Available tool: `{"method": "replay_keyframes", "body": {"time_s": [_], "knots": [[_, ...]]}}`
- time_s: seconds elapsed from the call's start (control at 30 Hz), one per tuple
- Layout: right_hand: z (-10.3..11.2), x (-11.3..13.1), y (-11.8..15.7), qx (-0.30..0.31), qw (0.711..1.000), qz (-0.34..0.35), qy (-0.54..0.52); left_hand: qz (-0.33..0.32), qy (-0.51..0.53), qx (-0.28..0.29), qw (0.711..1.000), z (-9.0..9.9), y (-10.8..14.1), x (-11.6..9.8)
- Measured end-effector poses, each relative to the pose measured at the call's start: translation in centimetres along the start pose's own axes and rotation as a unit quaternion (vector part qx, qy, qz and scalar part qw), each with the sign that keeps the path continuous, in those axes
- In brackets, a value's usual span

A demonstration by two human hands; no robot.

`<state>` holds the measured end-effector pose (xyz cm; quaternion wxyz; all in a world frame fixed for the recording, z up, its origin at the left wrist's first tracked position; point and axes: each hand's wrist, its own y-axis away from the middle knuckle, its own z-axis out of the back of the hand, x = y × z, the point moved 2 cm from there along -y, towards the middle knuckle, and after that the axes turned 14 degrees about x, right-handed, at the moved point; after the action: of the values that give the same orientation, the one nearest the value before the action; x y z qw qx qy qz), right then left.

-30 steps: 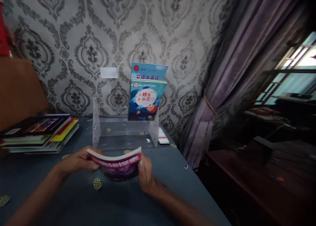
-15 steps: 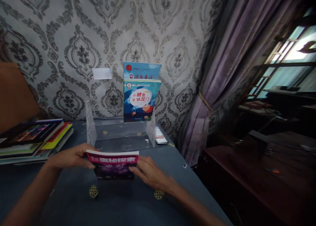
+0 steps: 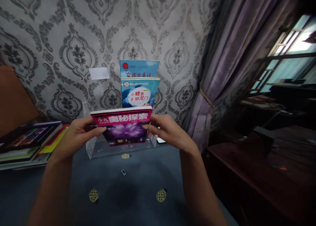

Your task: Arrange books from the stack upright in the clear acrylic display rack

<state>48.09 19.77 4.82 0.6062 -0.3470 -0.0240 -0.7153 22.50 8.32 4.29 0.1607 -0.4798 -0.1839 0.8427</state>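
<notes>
A pink and purple book (image 3: 125,128) is held up over the table by both hands, its cover facing me. My left hand (image 3: 82,133) grips its left edge, thumb on the cover. The right edge is pinched by my right hand (image 3: 166,128), thumb also in front. Behind the book stands a clear acrylic rack (image 3: 91,147), partly hidden by it. Upright in the rack's back part are a blue-green book (image 3: 138,91) and, behind and above it, a light blue book (image 3: 140,67).
On the left, a stack of books (image 3: 29,143) lies on the blue tablecloth (image 3: 123,193), with a brown box (image 3: 16,100) behind it. A white label (image 3: 99,73) shows near the wall. A purple curtain (image 3: 209,81) and dark red furniture (image 3: 259,166) are at the right.
Both hands have raised the pink and purple book and moved it forward, so that it now covers part of the rack and the lower part of the blue-green book. The view has shifted slightly.
</notes>
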Motion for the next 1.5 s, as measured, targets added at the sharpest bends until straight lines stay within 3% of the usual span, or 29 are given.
{"method": "replay_keyframes", "body": {"time_s": [0.13,0.3,0.5,0.93,1.37,1.5], "knots": [[0.9,-1.1,0.6,-0.166,0.985,-0.019,0.036,-0.078,-0.049,-0.114,0.989,-2.7,-0.9,-1.7],[1.2,-2.2,0.8,-0.227,0.972,-0.017,0.051,-0.109,-0.096,-0.153,0.978,-4.6,-2.6,-1.7],[1.2,-5.1,0.0,-0.232,0.970,-0.043,0.050,-0.088,-0.118,-0.141,0.979,-6.0,-5.0,0.6],[0.9,-10.2,-0.9,-0.184,0.977,-0.096,0.055,-0.064,-0.119,-0.118,0.984,-7.5,-8.0,5.5],[0.6,-13.0,-0.8,-0.163,0.973,-0.151,0.068,-0.028,-0.140,-0.111,0.984,-8.9,-8.8,7.8],[0.5,-13.6,-0.8,-0.195,0.965,-0.159,0.077,-0.021,-0.166,-0.103,0.981,-9.3,-8.8,7.7]]}}
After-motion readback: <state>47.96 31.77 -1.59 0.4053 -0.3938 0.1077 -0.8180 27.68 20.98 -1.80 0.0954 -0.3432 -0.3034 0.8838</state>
